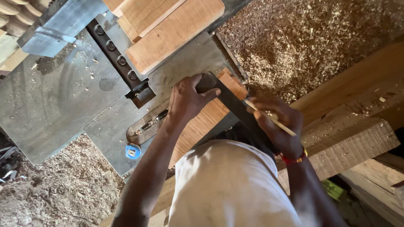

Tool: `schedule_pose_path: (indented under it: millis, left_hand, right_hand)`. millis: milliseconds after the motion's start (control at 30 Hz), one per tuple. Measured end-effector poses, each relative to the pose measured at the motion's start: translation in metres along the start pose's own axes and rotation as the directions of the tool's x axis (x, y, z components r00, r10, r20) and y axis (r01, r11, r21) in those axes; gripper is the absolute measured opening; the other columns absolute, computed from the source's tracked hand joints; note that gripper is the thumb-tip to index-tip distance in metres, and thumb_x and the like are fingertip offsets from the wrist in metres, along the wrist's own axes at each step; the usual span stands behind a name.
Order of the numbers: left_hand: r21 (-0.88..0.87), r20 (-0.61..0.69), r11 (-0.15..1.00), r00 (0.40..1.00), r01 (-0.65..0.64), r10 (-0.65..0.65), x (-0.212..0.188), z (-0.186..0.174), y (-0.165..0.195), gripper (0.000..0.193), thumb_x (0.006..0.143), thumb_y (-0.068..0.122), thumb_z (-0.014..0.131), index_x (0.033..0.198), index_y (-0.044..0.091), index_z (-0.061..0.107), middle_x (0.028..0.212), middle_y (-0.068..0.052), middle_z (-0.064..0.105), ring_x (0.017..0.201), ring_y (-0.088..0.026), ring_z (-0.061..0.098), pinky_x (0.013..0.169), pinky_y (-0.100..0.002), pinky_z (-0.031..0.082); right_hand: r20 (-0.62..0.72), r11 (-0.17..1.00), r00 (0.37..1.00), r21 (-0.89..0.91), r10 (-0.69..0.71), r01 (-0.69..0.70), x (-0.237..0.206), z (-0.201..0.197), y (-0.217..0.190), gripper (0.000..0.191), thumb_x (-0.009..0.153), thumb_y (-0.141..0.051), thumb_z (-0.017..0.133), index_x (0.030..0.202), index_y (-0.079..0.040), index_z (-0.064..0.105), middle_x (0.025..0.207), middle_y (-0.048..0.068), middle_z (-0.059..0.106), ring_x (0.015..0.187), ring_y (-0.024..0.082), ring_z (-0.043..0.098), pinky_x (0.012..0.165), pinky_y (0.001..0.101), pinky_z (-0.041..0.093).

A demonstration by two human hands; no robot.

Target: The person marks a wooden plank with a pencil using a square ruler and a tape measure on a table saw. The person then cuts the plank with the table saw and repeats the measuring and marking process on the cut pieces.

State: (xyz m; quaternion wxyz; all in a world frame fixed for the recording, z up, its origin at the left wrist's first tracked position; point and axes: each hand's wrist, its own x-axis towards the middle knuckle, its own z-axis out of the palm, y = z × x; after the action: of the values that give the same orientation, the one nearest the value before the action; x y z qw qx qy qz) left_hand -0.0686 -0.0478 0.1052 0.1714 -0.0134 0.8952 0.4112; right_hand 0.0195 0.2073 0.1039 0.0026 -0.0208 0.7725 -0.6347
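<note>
Try square (235, 107) lies across the wooden board (206, 120) at the near edge of the steel machine table (54, 101). Your left hand (189, 98) clamps its stock down on the board. Your right hand (275, 126) pinches a pencil (269, 118), tip against the blade. Sawdust (303, 38) is piled beyond the table's right edge.

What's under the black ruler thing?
A reddish wood board lies under the square, on a grey metal table. The left hand and right hand cover parts of it.
</note>
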Motion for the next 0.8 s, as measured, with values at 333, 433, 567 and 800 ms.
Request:
schedule_pose_path:
  millis: [333, 433, 567, 800]
  left_hand:
    - [0.091, -0.010, 0.991, 0.995, 0.096, -0.096, 0.004, 0.003, -0.003, 0.056, 0.070, 0.050, 0.088, 0.110, 0.012, 0.075, 0.098, -0.011, 0.079, 0.089, -0.029, 0.076, 0.080, -0.042, 0.058]
    - [0.106, -0.009, 0.989, 0.995, 0.104, -0.104, 0.004, 0.001, -0.001, 0.056, 0.070, 0.052, 0.087, 0.109, 0.013, 0.076, 0.097, -0.012, 0.078, 0.089, -0.030, 0.076, 0.079, -0.042, 0.059]
    - [0.093, -0.014, 0.990, 0.994, 0.109, -0.108, 0.003, 0.001, -0.001, 0.056, 0.070, 0.052, 0.087, 0.109, 0.013, 0.076, 0.097, -0.011, 0.079, 0.088, -0.030, 0.076, 0.077, -0.042, 0.059]
    - [0.033, -0.021, 0.995, 0.995, 0.097, -0.096, 0.002, 0.004, -0.008, 0.049, 0.071, 0.046, 0.087, 0.106, 0.013, 0.077, 0.099, -0.010, 0.079, 0.092, -0.029, 0.076, 0.082, -0.042, 0.059]
  right_hand:
    - [0.175, 0.957, 0.964, -0.175, -0.202, 0.233, 0.059, 0.019, -0.002, 0.025, 0.090, -0.006, 0.072, 0.115, 0.000, 0.073, 0.107, 0.011, 0.073, 0.098, 0.021, 0.070, 0.087, 0.0340, 0.056]
    - [0.243, 0.951, 0.946, -0.169, -0.213, 0.258, 0.067, 0.021, 0.006, 0.028, 0.088, -0.005, 0.073, 0.116, -0.002, 0.073, 0.105, 0.010, 0.073, 0.096, 0.022, 0.070, 0.085, 0.0334, 0.056]
    - [0.307, 0.934, 0.927, -0.211, -0.215, 0.287, 0.067, 0.013, 0.008, 0.029, 0.086, -0.006, 0.076, 0.115, -0.004, 0.074, 0.102, 0.010, 0.073, 0.092, 0.023, 0.069, 0.079, 0.0326, 0.055]
    - [0.470, 0.875, 0.841, -0.245, -0.269, 0.417, 0.060, -0.027, -0.009, 0.022, 0.087, -0.019, 0.078, 0.108, -0.010, 0.075, 0.095, 0.008, 0.075, 0.083, 0.021, 0.071, 0.076, 0.0366, 0.056]
